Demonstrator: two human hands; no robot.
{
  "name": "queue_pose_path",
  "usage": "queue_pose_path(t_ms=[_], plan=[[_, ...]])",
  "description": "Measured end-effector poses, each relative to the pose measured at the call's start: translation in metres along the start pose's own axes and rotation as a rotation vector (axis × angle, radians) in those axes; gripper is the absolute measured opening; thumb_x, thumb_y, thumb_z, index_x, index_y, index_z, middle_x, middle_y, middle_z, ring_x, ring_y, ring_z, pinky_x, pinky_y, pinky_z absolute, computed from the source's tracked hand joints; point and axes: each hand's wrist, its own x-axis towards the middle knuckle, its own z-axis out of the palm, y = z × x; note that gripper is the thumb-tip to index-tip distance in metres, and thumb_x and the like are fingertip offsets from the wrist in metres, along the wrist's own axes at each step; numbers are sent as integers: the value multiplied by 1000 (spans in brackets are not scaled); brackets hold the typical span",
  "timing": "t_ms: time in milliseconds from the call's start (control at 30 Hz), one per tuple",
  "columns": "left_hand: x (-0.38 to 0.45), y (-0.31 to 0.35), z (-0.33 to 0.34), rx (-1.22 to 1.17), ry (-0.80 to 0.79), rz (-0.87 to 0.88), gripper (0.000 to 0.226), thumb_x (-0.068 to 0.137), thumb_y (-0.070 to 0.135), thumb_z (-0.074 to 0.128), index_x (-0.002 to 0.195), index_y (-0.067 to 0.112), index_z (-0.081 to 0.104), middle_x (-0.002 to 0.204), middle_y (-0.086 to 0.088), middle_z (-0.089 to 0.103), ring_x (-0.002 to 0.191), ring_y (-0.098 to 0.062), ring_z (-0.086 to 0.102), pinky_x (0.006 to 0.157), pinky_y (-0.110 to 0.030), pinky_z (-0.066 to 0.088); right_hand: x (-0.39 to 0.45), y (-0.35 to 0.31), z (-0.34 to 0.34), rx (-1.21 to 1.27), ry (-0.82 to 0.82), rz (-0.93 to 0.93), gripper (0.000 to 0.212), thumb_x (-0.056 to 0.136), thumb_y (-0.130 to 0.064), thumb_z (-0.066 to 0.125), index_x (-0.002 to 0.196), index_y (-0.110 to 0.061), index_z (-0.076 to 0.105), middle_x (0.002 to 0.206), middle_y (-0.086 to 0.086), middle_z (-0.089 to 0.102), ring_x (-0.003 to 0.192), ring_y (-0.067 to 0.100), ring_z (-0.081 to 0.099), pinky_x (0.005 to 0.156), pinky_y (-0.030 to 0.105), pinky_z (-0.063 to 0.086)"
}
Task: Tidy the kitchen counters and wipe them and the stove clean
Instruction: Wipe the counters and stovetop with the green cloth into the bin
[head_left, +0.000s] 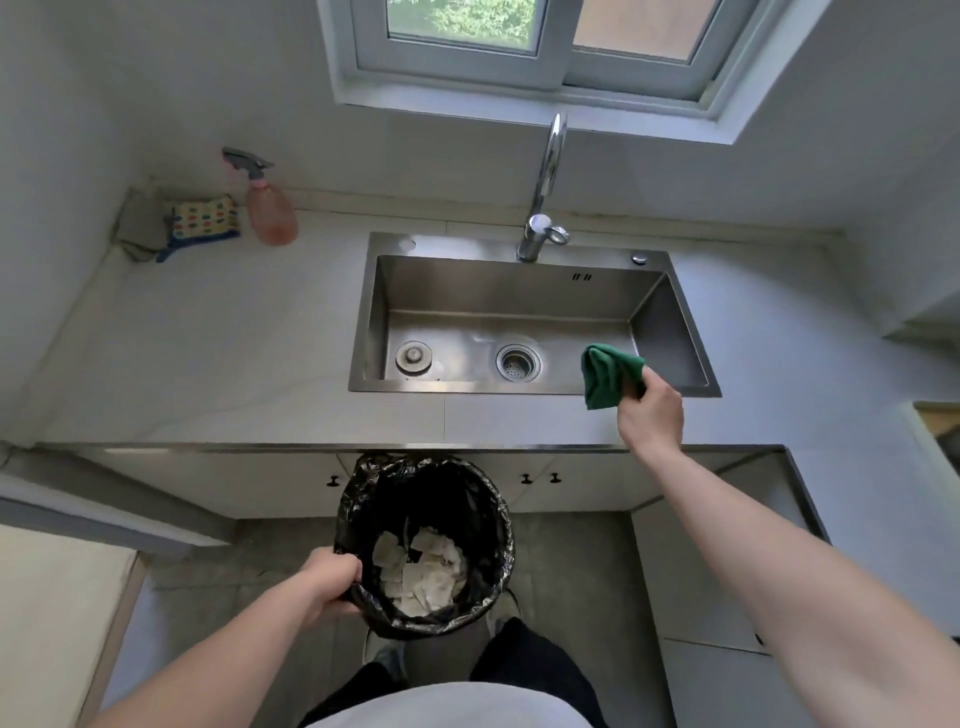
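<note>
Our right hand (649, 410) grips the green cloth (609, 375) over the sink's (519, 306) front right rim; below the sink, our left hand (332, 579) clutches the bin's (467, 499) black liner.

A steel sink (524, 306) is set into the desk, a curved tap (543, 208) mounted at its back rim; a strainer drain (518, 362) and a plug (413, 356) are seen in the basin; a window (540, 41) is placed above; dark-knobbed cabinet doors (540, 488) are fitted below.
</note>
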Motion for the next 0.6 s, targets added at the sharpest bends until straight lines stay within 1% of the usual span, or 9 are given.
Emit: queue_pose_path(t_ms=[167,267,333,400,467,533,600], plan=[[-1,8,27,1,41,-25,20,85,-10,47,94,-2,62,84,-21,65,65,-32,67,38,-28,52,42,43,-17,-92,-9,65,27,93,-9,48,105,-21,69,95,10,72,79,30,53,68,31,41],[2,7,49,-36,66,-57,20,84,-8,48,96,-3,63,84,-22,66,64,-33,67,40,-27,51,68,62,-19,-148,-70,80,33,90,-4,47,107,-22,69,102,10,71,84,32,57,72,34,46],[3,8,60,-72,79,-78,22,82,-8,48,98,-2,63,85,-23,67,65,-34,68,44,-30,54,82,73,-14,-175,-119,81,33,89,-4,48,109,-20,69,104,11,72,90,36,61,75,36,51],[2,9,74,-103,106,-94,22,80,-8,48,96,-2,62,83,-23,67,64,-35,69,46,-31,55,94,83,-4,-201,-188,73,31,91,-7,50,113,-19,70,109,12,72,97,38,62,81,39,52],[-2,11,87,-131,126,-102,20,80,-8,48,93,-1,61,80,-22,66,61,-33,69,45,-31,55,100,89,13,-226,-288,46,34,93,-12,53,121,-18,70,117,12,72,107,39,63,88,39,51],[-4,12,97,-163,131,-114,21,79,-7,48,94,-1,62,80,-23,67,61,-33,70,48,-33,57,99,91,32,-247,-385,39,38,94,-15,53,128,-21,69,126,10,69,115,37,61,93,38,50],[-7,11,106,-203,139,-134,23,78,-8,47,94,0,61,81,-22,67,65,-34,72,51,-36,59,94,90,52,-276,-414,50,42,94,-17,52,133,-26,66,143,6,60,126,35,56,101,39,48]])
